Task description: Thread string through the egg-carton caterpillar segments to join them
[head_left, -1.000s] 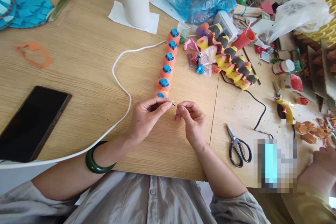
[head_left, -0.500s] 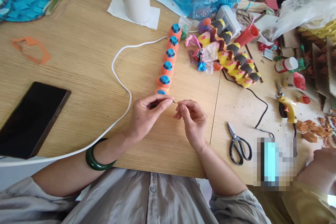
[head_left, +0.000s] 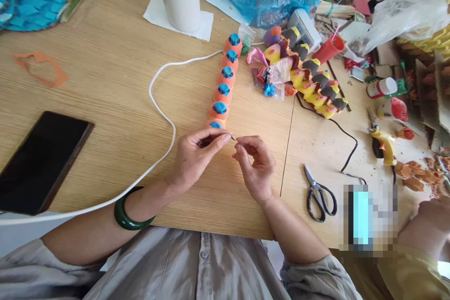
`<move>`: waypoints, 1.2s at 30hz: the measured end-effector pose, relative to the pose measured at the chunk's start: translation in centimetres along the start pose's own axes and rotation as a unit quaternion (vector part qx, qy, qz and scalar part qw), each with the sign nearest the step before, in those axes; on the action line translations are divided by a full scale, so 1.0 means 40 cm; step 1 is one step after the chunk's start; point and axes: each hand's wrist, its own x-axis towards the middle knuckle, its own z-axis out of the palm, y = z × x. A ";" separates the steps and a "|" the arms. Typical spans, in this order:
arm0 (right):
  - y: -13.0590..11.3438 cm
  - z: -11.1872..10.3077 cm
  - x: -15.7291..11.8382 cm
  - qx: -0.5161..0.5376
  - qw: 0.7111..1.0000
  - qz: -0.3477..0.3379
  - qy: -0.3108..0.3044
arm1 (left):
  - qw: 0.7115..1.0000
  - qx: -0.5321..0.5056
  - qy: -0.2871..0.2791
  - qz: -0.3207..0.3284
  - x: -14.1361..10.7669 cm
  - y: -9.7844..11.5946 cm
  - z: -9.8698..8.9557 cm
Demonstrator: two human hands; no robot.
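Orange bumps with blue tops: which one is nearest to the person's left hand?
The lowest visible bump in the row: the left hand partly hides it, while the five bumps above are clear of the hand.

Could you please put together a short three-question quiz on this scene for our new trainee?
1. Multiple choice: what is pinched between the thumb and fingers of the person's left hand?
A) a smooth white cable
B) a thin dark strand
C) a flat orange cutout

2. True or false: the black-handled metal scissors lie on the light wooden tabletop, held by neither of the person's own hands.

3. Fill in the blank: just beyond the left hand, the row of rounded orange bumps carries ____ patches with small dark marks on top.

Key: 1. B; 2. True; 3. blue
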 end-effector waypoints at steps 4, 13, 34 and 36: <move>0.004 0.004 0.002 0.000 1.000 -0.015 -0.003 | 1.000 -0.013 -0.001 -0.013 -0.003 0.007 0.001; 0.000 0.005 0.002 0.001 1.000 -0.016 -0.010 | 0.999 -0.020 -0.007 -0.024 -0.005 0.009 0.005; 0.008 0.004 0.000 0.026 0.999 0.000 0.022 | 1.000 0.002 0.000 0.003 -0.005 0.005 0.002; 0.008 0.005 -0.001 0.017 1.000 -0.005 0.015 | 1.000 0.000 -0.002 0.002 -0.006 0.008 0.003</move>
